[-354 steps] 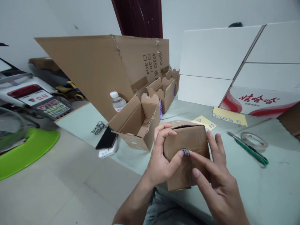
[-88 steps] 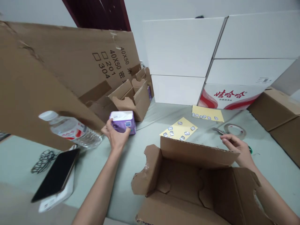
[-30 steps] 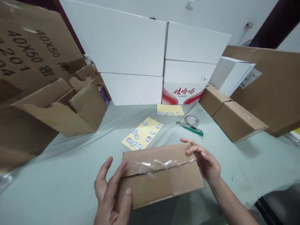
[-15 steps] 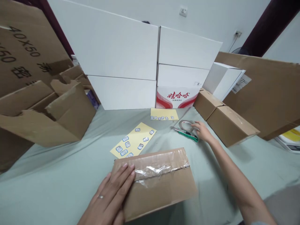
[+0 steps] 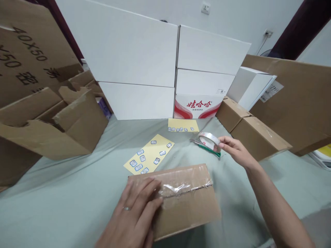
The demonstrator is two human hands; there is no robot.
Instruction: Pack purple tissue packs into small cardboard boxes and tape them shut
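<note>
A closed brown cardboard box (image 5: pixel 186 203) lies on the pale green table in front of me, its seam covered with wrinkled clear tape. My left hand (image 5: pixel 137 213) rests flat on the box's left part, fingers stretched out, a ring on one finger. My right hand (image 5: pixel 234 150) holds a roll of clear tape (image 5: pixel 210 140) lifted a little above the table, to the right behind the box. Under the roll lies a green utility knife (image 5: pixel 207 148).
Two yellow sticker sheets (image 5: pixel 150 158) (image 5: pixel 183 124) lie behind the box. Open brown cartons (image 5: pixel 59 127) stand at the left, white cartons (image 5: pixel 144 69) at the back, closed brown boxes (image 5: pixel 253 132) and a large cardboard sheet (image 5: pixel 297 103) at the right.
My right hand has picked the tape roll up off the table, where half a second ago it was just reaching it. My left hand stays pressed on the box.
</note>
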